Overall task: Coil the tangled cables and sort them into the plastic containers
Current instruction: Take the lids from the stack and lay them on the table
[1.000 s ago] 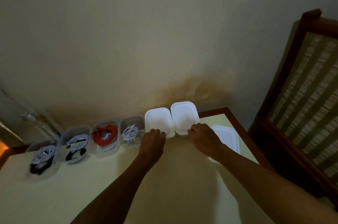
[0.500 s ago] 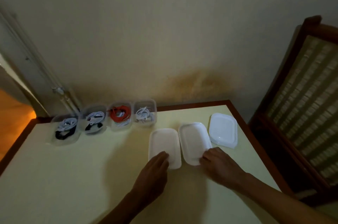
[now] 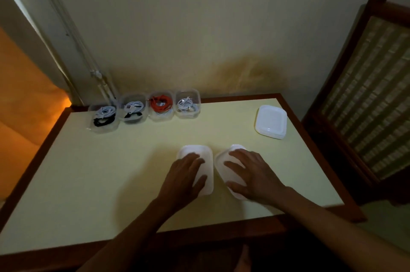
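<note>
With flat, spread fingers the left hand [image 3: 185, 179] and right hand [image 3: 250, 174] each press a white lid [image 3: 205, 154] on the counter [image 3: 111, 171]; I would lift one lid at a time toward the four cable containers [image 3: 187, 104].

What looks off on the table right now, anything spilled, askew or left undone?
Nothing spilled. The four clear containers at the back hold coiled cables but stand uncovered. The right lid sits angled against the left lid; the left hand and right hand lie flat on them. The lid stack looks tidy.
</note>
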